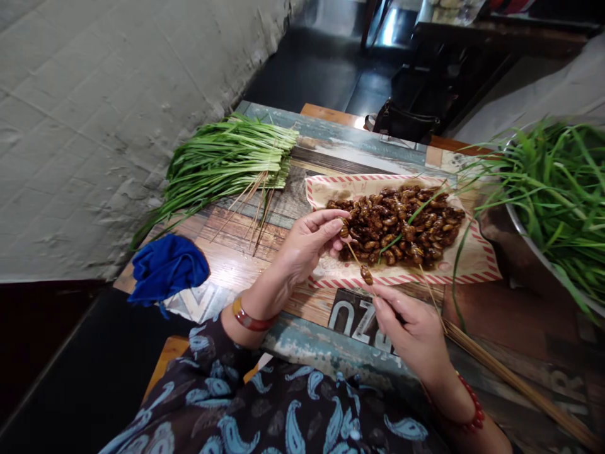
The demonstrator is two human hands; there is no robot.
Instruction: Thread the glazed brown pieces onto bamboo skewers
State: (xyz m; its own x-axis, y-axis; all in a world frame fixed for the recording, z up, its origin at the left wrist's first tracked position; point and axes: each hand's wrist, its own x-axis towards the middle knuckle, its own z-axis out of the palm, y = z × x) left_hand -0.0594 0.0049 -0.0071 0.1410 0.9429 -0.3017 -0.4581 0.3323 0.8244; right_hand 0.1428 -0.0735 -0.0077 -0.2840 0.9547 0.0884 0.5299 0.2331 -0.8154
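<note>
Patchwork table [307, 309] beside pale wall [113, 94]

One left hand [309, 246] and one right hand [413, 331] are counted near the centre, with two bracelets [250, 318]. One skewer [355, 256] and two brown pupae [366, 274] are seen between them; the heap [401, 224] on one paper sheet [478, 255] cannot be counted. One blue cloth [169, 270] is shown at left, one metal bowl [501, 233] at right, one black bag [406, 123] at upper right.
</note>
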